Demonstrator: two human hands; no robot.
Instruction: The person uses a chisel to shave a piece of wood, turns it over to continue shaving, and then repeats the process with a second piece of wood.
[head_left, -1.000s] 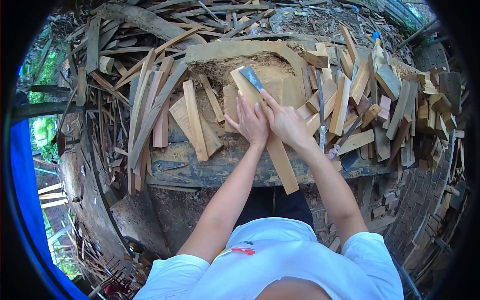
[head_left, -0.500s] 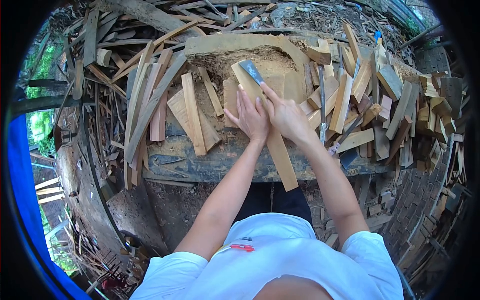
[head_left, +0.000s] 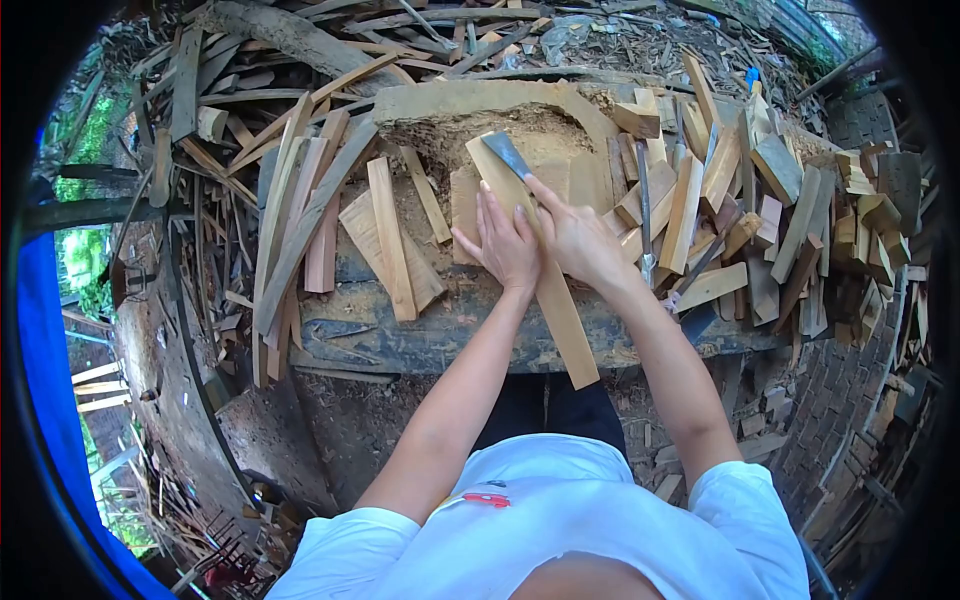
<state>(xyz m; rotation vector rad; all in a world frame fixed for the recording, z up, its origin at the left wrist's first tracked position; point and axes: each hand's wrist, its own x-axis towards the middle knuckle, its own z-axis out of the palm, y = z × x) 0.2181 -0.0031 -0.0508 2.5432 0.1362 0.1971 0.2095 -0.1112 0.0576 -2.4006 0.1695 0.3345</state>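
A long, pale wooden strip (head_left: 565, 325) slants across the work surface, its near end sticking out over the front edge. My left hand (head_left: 508, 245) lies against the strip's left side, fingers stretched out and a little spread, thumb over the wood. My right hand (head_left: 580, 238) is closed on a chisel (head_left: 505, 153) with a dark, flared metal blade resting on the strip's far end. Its index finger points along the blade; the handle is hidden under the palm. Beneath the strip sits a wooden block (head_left: 464, 195), partly covered by my left hand.
A worn timber bench (head_left: 420, 345) spans the front. Left of my hands lie a loose wooden stick (head_left: 390, 240) and a wide board (head_left: 365, 225). Offcuts (head_left: 685, 205) crowd the right side, with a metal bar (head_left: 645, 200) among them. Long scraps (head_left: 310, 215) lean at the left.
The whole view has shifted slightly, so the bench and hands sit a little lower. Both hands, the chisel and the strip keep nearly the same positions relative to each other.
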